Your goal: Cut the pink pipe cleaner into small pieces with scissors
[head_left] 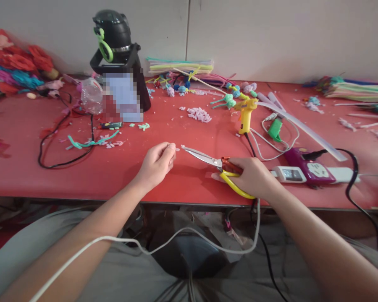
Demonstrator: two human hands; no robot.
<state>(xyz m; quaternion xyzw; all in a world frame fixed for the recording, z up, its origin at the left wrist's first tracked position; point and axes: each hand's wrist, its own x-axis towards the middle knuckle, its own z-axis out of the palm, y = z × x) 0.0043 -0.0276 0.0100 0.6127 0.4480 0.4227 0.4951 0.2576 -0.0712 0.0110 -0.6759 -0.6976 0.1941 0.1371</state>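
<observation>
My right hand is wrapped round the handles of a pair of scissors, one handle yellow and the other orange-red. The blades point left and lie nearly together. A tiny pale bit clings near their tip. Just left of that tip, my left hand is closed in a pinch, thumb against the fingers. What it pinches, if anything, is too small to make out. Close by its fingertips is a small pale pink piece. Farther back lies a pile of short lilac fuzzy pieces, apart from both hands.
A yellow glue gun stands behind the scissors. On the right, a purple power strip has plugs and cords. A black flask stands back left. Bundles of pipe cleaners lie along the wall. A white cable hangs across my lap.
</observation>
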